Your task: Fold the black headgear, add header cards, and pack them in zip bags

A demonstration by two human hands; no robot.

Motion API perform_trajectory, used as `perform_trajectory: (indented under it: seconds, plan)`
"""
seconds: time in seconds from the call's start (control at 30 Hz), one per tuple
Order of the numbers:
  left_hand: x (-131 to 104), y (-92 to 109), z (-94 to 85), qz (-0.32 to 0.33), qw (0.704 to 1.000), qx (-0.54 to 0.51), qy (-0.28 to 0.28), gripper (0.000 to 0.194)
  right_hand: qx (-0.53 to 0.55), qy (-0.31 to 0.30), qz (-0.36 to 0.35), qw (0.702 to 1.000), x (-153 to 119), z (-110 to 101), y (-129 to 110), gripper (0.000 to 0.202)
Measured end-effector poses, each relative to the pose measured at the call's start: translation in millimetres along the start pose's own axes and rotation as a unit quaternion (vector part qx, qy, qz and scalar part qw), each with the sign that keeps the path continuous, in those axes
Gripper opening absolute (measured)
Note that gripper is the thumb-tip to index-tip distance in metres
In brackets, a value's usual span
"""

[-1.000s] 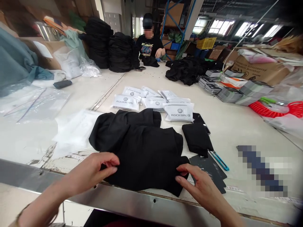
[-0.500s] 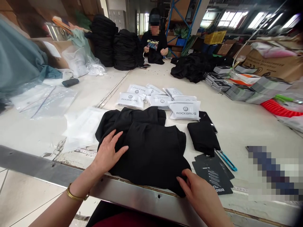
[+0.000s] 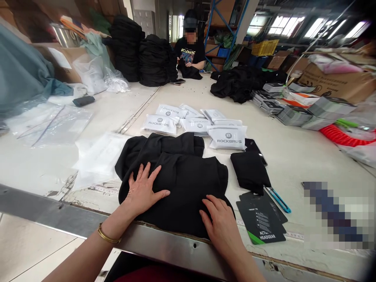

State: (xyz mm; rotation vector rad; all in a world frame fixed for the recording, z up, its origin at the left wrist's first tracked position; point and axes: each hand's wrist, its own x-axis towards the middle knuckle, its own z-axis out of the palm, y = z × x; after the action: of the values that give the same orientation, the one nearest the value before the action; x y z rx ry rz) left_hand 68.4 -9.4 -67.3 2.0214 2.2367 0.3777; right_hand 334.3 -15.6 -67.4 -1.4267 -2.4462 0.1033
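Black cloth (image 3: 182,180) lies in layers at the table's front edge. My left hand (image 3: 143,192) rests on its left part, fingers spread and holding nothing. Over the lower right part of the cloth lies my right hand (image 3: 219,219), its fingers apart and slightly bent. A smaller folded black cloth (image 3: 249,170) sits to the right, partly over a phone (image 3: 256,148). Below it are dark printed cards (image 3: 261,223) and a blue cutter (image 3: 279,200). White ROCKBROS packets (image 3: 227,138) are grouped behind the large cloth.
White empty bags (image 3: 100,158) lie left of the cloth. Tall black stacks (image 3: 157,60) stand at the back left. Across the table a person (image 3: 190,51) handles black fabric. Boxed cards (image 3: 293,115) and a red coil (image 3: 346,135) are at the right. A metal strip (image 3: 164,243) edges the table.
My right hand has moved left and up onto the cloth and its fingers have opened. My left hand has spread its fingers wider. More of the printed cards shows.
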Motion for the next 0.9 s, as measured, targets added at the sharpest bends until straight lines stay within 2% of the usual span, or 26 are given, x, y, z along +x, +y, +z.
perform_trajectory:
  seconds: [0.1,0.2,0.27,0.33,0.37,0.4,0.47,0.53,0.57,0.63,0.8,0.9]
  plan:
    - [-2,-1,-5.5,0.004,0.998,-0.06,0.01,0.078,0.004,0.02,-0.009,1.0,-3,4,2,0.023]
    - [-5,-4,-21.7,-0.003,0.972,-0.227,0.066,0.05,0.009,0.061,-0.02,0.998,-7,12,3,0.024]
    - [-7,-12,-35.0,-0.05,0.932,-0.331,0.14,0.034,0.012,0.091,-0.027,0.995,-10,18,4,0.026]
    - [-6,-25,-46.6,-0.123,0.905,-0.35,0.208,0.034,0.02,0.112,-0.031,0.993,-13,22,5,0.026]
    - [-4,-32,-50.8,-0.155,0.902,-0.338,0.22,0.039,0.025,0.119,-0.034,0.992,-13,24,5,0.026]
    - [-2,-39,-53.8,-0.178,0.903,-0.331,0.207,0.046,0.03,0.124,-0.036,0.991,-14,24,6,0.026]
    - [2,-51,-56.5,-0.197,0.904,-0.358,0.128,0.051,0.038,0.128,-0.039,0.99,-13,25,7,0.026]
    - [6,-57,-56.7,-0.201,0.888,-0.41,0.053,0.039,0.045,0.13,-0.042,0.99,-13,25,9,0.025]
    - [8,-58,-56.6,-0.204,0.877,-0.434,0.034,0.033,0.048,0.13,-0.043,0.989,-12,25,9,0.025]
    - [10,-58,-57.5,-0.21,0.853,-0.477,0.024,0.03,0.055,0.129,-0.043,0.989,-12,26,11,0.025]
    - [12,-56,-62.0,-0.221,0.772,-0.596,-0.028,0.033,0.06,0.127,-0.045,0.989,-12,28,14,0.026]
    - [12,-58,-61.3,-0.229,0.741,-0.63,-0.034,0.032,0.059,0.128,-0.053,0.989,-11,28,14,0.027]
